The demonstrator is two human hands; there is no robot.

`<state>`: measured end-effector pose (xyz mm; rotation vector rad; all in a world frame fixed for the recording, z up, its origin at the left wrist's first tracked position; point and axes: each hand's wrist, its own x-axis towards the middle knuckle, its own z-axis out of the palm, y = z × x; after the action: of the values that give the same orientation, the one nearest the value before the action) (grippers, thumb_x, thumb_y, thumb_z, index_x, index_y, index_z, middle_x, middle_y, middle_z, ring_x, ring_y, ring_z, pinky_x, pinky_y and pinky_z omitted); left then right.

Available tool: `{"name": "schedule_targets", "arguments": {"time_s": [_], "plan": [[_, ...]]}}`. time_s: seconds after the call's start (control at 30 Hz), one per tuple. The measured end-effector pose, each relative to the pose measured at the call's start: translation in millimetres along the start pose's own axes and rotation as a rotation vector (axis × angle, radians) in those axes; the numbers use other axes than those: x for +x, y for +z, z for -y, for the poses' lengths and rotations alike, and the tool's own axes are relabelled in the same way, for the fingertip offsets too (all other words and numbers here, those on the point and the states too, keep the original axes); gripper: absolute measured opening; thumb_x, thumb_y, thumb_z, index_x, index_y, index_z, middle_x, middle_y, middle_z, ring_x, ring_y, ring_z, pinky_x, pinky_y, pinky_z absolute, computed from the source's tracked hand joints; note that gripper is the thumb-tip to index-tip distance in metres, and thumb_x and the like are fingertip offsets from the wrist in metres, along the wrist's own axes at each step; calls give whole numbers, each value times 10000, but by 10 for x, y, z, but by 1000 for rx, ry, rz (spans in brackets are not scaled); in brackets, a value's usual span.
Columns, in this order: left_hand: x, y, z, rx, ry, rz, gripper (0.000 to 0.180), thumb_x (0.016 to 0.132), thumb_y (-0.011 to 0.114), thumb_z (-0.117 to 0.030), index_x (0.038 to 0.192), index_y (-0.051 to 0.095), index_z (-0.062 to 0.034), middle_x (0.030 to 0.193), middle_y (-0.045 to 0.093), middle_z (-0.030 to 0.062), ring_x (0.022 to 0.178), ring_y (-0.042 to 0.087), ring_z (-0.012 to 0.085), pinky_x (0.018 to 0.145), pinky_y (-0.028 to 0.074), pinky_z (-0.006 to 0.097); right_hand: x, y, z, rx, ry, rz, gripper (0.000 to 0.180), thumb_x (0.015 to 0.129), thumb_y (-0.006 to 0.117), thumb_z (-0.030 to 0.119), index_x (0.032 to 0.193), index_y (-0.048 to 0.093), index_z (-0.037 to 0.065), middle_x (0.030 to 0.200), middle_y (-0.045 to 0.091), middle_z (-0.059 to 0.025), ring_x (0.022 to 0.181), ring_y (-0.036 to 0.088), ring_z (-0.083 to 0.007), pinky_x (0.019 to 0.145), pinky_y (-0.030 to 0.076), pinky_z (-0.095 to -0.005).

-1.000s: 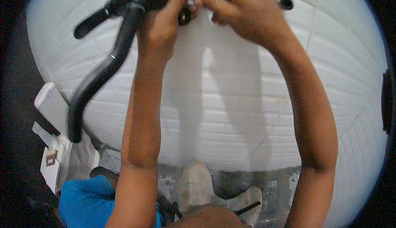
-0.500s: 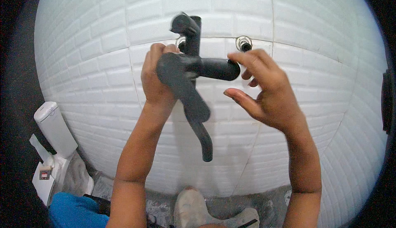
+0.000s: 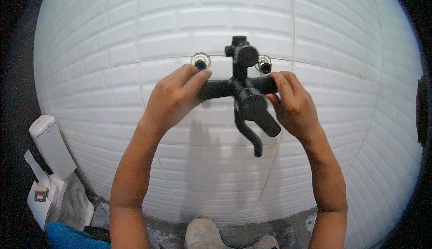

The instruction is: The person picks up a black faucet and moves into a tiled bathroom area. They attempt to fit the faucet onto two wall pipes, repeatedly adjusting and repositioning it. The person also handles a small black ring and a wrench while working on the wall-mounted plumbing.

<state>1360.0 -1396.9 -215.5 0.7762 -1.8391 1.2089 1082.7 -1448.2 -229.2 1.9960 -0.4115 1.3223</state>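
Note:
Between my two hands is a black wall-mounted mixer tap (image 3: pixel 219 88) with a lever, a curved spout pointing down and a holder on top. My left hand (image 3: pixel 173 97) grips the left end of its body, the thumb along the front. At the other end, the fingers of my right hand (image 3: pixel 294 102) are wrapped round the body. Just above my left hand a black pipe connector (image 3: pixel 200 63) sticks out of the wall in a pale ring. A second connector (image 3: pixel 265 67) projects above my right hand, partly behind the tap's upper part.
White brick-pattern tiles (image 3: pixel 180 33) cover the wall ahead and to the right. At the lower left stands a white toilet (image 3: pixel 54 145) with a small box (image 3: pixel 41 194) on it. Blue fabric (image 3: pixel 74 237) shows below it. My shoe (image 3: pixel 203 235) is on the grey floor.
The tap has turned to face the wall more squarely and shifted right, below the connectors. My left hand has moved to its left end; my right hand has closed on the right end.

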Motion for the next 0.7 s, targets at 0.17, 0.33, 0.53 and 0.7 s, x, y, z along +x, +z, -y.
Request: {"name": "schedule_targets", "arguments": {"time_s": [0.17,0.33,0.53,0.7], "plan": [[83,76,153,-34,-57,-57,494,720,808,-38,1176,622,-84,965,637,67,793,663,217,667,578,343,163,-22,-86,0,12,-24,433,809,720,34,1197,529,-2,1038,606,-194,875,655,-376,705,550,-426],[90,183,187,-201,-215,-53,490,733,799,-30,1192,646,-105,1025,620,98,887,664,266,758,567,371,268,10,-117,-36,64,28,422,817,722,40,1197,543,13,1056,606,-174,902,659,-372,728,550,-427],[29,308,264,-313,-298,-125,494,714,799,-30,1183,681,-131,996,603,91,927,644,271,808,553,378,296,114,-132,-60,76,54,440,815,719,30,1216,540,19,1093,595,-178,937,659,-364,761,557,-425],[21,360,446,-394,-240,-84,442,740,761,-98,1175,695,-141,966,604,86,891,637,253,793,531,357,329,140,-131,-86,101,102,443,794,684,-33,1210,545,30,1113,600,-170,949,661,-365,791,551,-432]]}}
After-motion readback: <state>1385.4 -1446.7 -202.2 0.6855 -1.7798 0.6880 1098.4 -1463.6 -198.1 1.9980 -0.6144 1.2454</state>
